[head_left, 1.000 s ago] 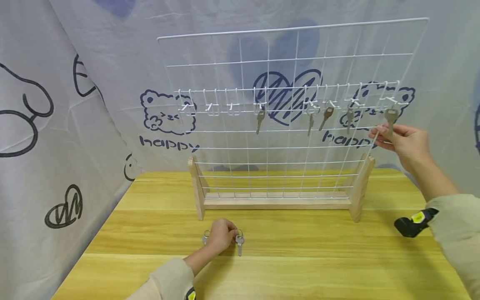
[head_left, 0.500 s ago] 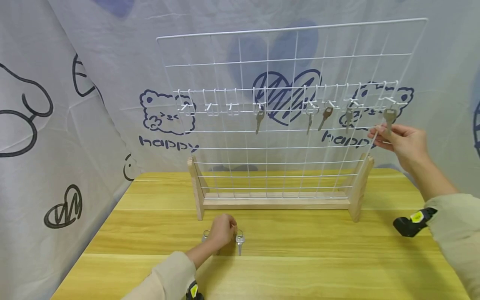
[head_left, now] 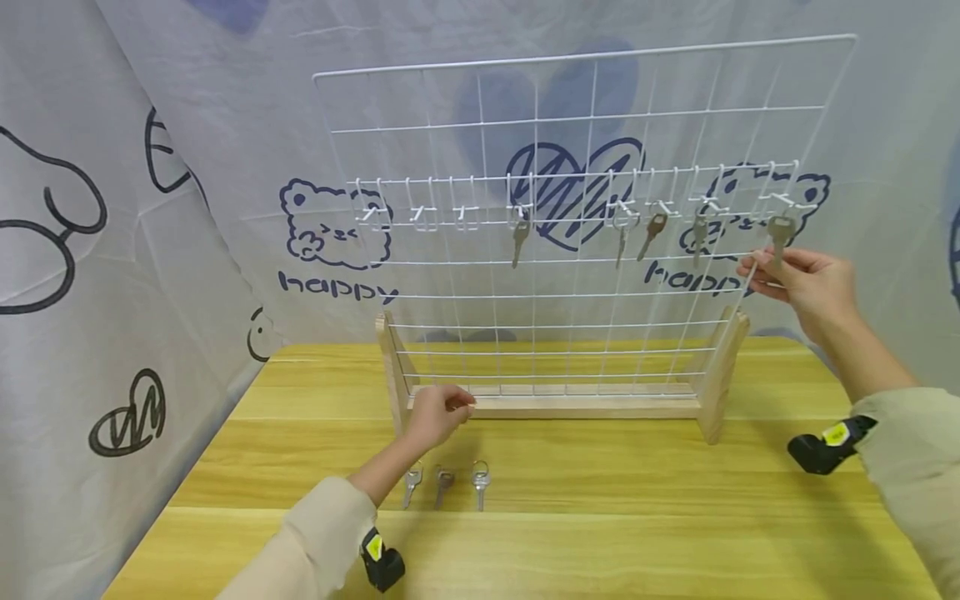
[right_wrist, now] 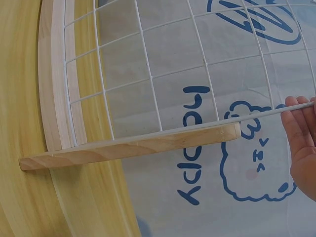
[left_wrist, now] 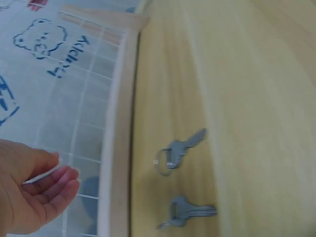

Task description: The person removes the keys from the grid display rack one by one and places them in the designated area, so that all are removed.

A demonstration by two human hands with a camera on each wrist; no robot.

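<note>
A white wire grid rack (head_left: 551, 296) stands on a wooden base, with a row of white hooks across it. My right hand (head_left: 806, 287) pinches its right edge wire; in the right wrist view the fingers (right_wrist: 298, 123) meet that wire. A key (head_left: 782, 232) hangs just above this hand. My left hand (head_left: 438, 412) is raised in front of the base's left part, fingers loosely bent, and no key shows in it. Below it on the table lie three keys on rings: a left silver key (head_left: 412, 479), a darker middle key (head_left: 444, 479) and a right silver key (head_left: 480, 481).
Several more keys hang from hooks, among them a brown key (head_left: 656, 225) and a key (head_left: 521, 240) near the middle. Three hooks at the left, including the leftmost hook (head_left: 371, 215), carry nothing. A printed cloth (head_left: 202, 292) surrounds the wooden table (head_left: 600, 517).
My left hand has lifted from among the keys on the table and moved up towards the base, uncovering the middle key. The right hand stays on the grid's edge.
</note>
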